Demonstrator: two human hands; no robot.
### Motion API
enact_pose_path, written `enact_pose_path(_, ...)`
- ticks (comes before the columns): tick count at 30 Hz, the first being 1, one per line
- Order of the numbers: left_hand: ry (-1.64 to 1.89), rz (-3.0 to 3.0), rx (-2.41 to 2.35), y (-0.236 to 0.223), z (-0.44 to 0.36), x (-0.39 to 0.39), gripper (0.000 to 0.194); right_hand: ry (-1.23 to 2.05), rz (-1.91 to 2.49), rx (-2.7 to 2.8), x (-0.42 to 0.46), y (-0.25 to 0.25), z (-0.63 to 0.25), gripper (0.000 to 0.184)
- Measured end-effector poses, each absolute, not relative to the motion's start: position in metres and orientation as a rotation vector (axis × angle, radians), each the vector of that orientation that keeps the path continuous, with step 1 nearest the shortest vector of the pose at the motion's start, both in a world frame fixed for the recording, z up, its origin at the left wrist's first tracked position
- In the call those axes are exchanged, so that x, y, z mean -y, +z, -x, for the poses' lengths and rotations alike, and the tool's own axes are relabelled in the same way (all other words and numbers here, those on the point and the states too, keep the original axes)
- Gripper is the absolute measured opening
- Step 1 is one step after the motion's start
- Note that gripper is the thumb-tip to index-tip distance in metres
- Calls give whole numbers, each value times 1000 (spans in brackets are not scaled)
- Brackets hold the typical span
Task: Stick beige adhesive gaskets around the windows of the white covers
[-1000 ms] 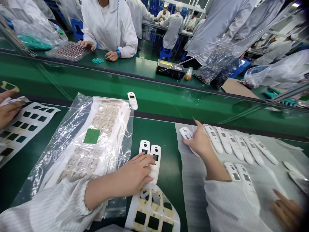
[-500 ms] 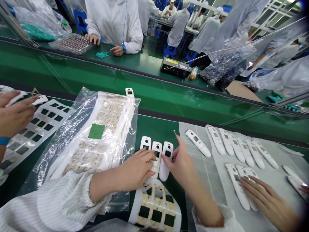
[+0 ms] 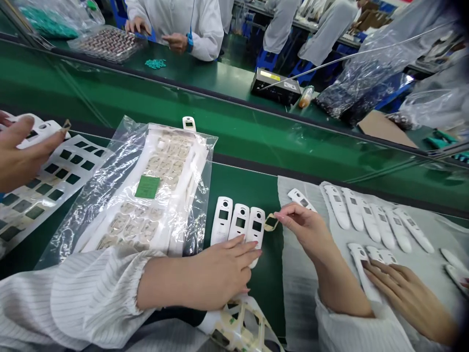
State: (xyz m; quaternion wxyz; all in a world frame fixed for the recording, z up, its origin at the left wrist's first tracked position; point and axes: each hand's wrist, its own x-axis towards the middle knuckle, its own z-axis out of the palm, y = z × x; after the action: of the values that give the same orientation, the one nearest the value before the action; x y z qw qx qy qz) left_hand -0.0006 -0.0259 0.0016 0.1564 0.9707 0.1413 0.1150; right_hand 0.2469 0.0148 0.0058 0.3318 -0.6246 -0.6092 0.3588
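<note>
Three white plastic device shells with small dark windows stand side by side on the green bench: the left shell, the middle shell and the right shell. My left hand lies across their lower ends, fingers stretched out, fingertips on the middle and right shells. Just right of them, my right hand pinches a thin yellowish adhesive frame between thumb and finger; it hangs beside the right shell. Under my left wrist a curled backing sheet with square cut-outs is partly hidden.
A plastic bag of sticker sheets lies at left. On white foam at right are several more shells, with a co-worker's hand over some. Another co-worker's hand is far left. A clear barrier runs behind.
My right hand has moved right, off the right shell, and the adhesive frame now shows in its pinch. My left hand has slid right and lower over the shells. The view has tilted down.
</note>
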Motion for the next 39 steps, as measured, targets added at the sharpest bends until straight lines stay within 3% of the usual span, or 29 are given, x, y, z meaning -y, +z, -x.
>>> enact_pose_path(4, 368, -2874, -355, -7, -10, 26, 34, 1156, 1636, 1524, -22, -8, -242, 40)
enact_pose_path(15, 243, -2651, -351, -6, -11, 7, 17, 1244, 1676, 1401, -15, -15, -239, 23)
enact_pose_path(39, 135, -2500, -333, -4, -10, 1, 26, 1055, 1732, 1557, -12, -13, -234, 17)
